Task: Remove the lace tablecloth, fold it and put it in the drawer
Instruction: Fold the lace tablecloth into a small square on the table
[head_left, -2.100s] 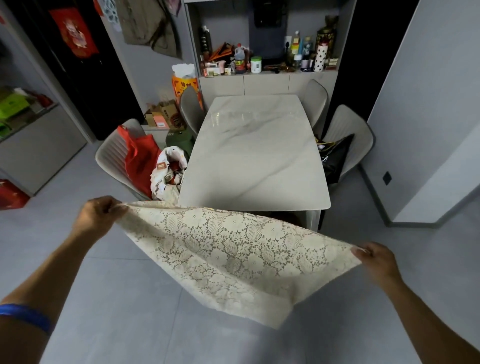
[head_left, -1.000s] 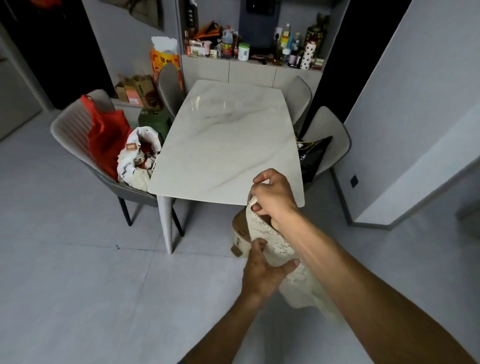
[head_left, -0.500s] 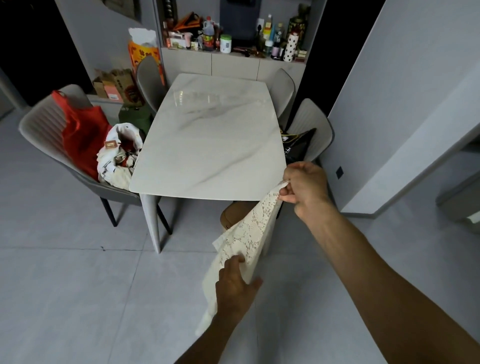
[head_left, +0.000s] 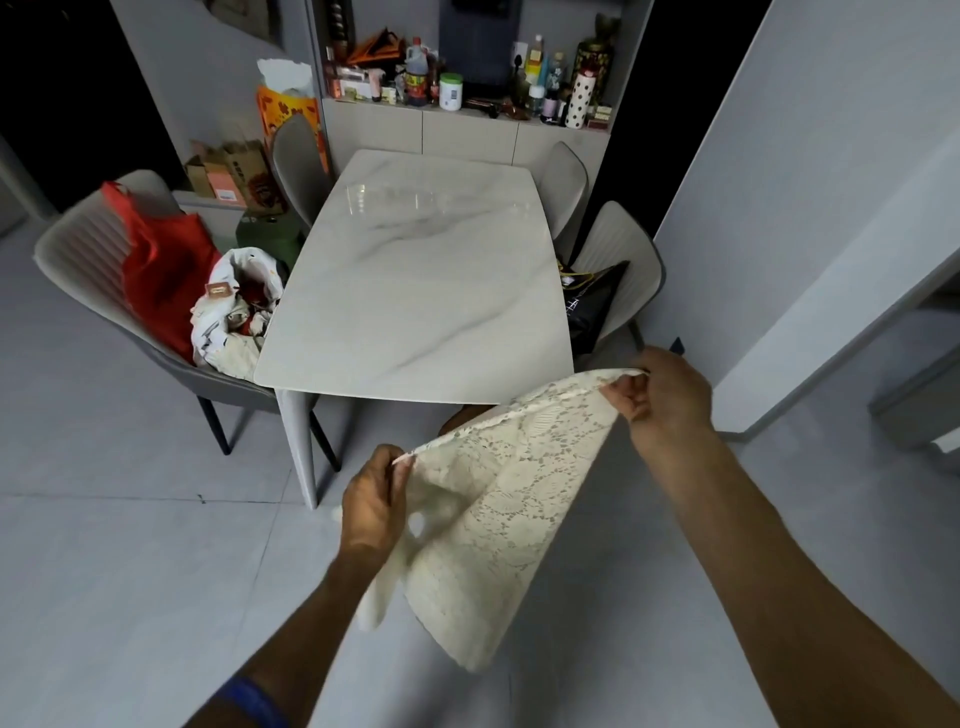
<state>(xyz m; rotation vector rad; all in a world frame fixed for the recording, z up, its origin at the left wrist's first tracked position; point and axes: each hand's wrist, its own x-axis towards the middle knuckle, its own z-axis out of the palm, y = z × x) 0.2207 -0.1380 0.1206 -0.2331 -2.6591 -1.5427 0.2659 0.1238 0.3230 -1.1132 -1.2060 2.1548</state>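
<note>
The cream lace tablecloth (head_left: 498, 499) hangs folded in the air in front of the bare white marble table (head_left: 415, 291). My left hand (head_left: 371, 501) pinches its lower left corner, just off the table's near edge. My right hand (head_left: 667, 395) pinches the upper right corner, beside the table's near right corner. The top edge runs taut between both hands and the folded layers droop to a point below. No drawer is in view.
A grey chair (head_left: 88, 260) at the left carries a red bag (head_left: 166, 265) and a white bag (head_left: 234, 317). Another chair at the right holds a black bag (head_left: 592, 306). A sideboard (head_left: 467, 137) crowded with bottles stands behind the table. A grey wall (head_left: 805, 182) is at the right.
The cloth, spread wide between both hands two seconds ago, was brought together into a fold. My hands have since drawn apart along the folded edge, the right one rising, the left moving left.
</note>
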